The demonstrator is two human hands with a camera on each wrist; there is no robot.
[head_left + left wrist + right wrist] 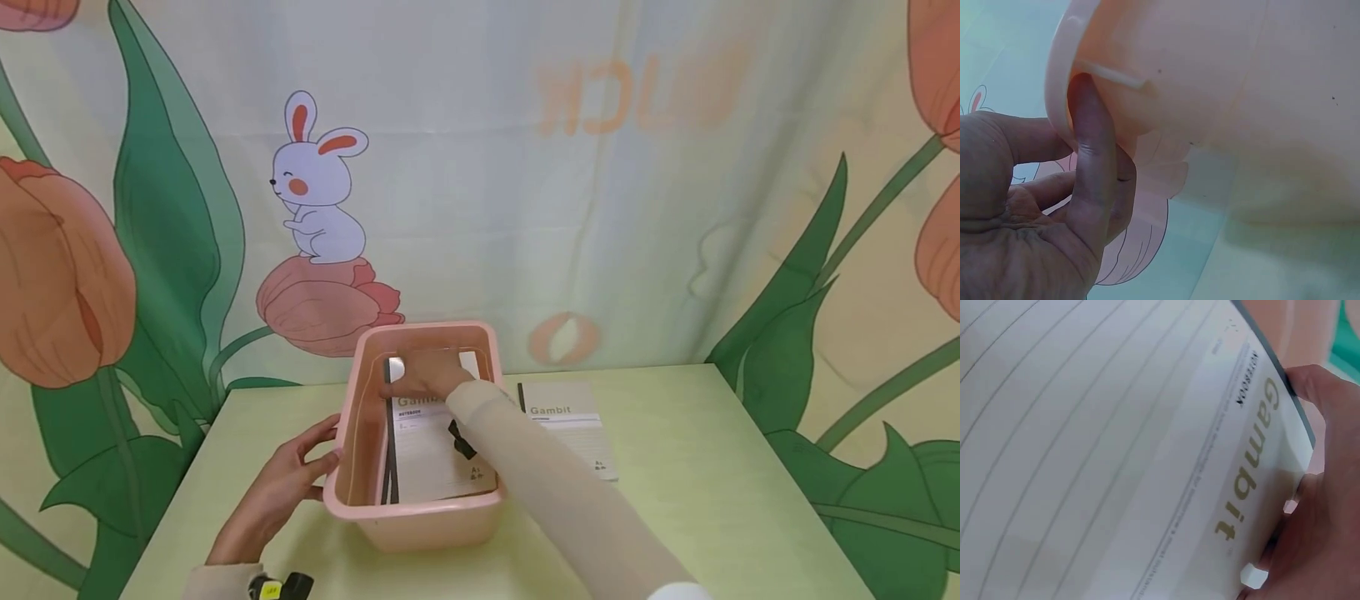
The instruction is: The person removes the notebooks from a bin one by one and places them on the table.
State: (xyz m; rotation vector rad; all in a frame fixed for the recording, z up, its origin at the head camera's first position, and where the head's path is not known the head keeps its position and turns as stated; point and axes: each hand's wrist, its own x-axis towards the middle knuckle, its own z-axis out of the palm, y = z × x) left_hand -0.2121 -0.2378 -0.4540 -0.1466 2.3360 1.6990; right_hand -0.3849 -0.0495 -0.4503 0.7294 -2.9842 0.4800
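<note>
A pink plastic basin [427, 529] stands on the table, and my left hand [288, 471] grips its left rim. In the left wrist view, a digit tucks under the lip of the rim [1063, 69] while another finger lies against its outer side. My right hand [427, 375] reaches into the basin and holds the far end of a pale Gambit notebook [431, 467]. The right wrist view has the thumb at the notebook's dark spine and the other fingers along its top edge [1291, 465]. A second dark spine [386, 479] shows beside it, the rest of that book hidden underneath.
Another Gambit notebook [592, 417] lies flat on the light green table [690, 500], right of the basin and partly behind my right sleeve [555, 492]. A curtain [480, 183] printed with tulips and a rabbit hangs close behind the table's far edge.
</note>
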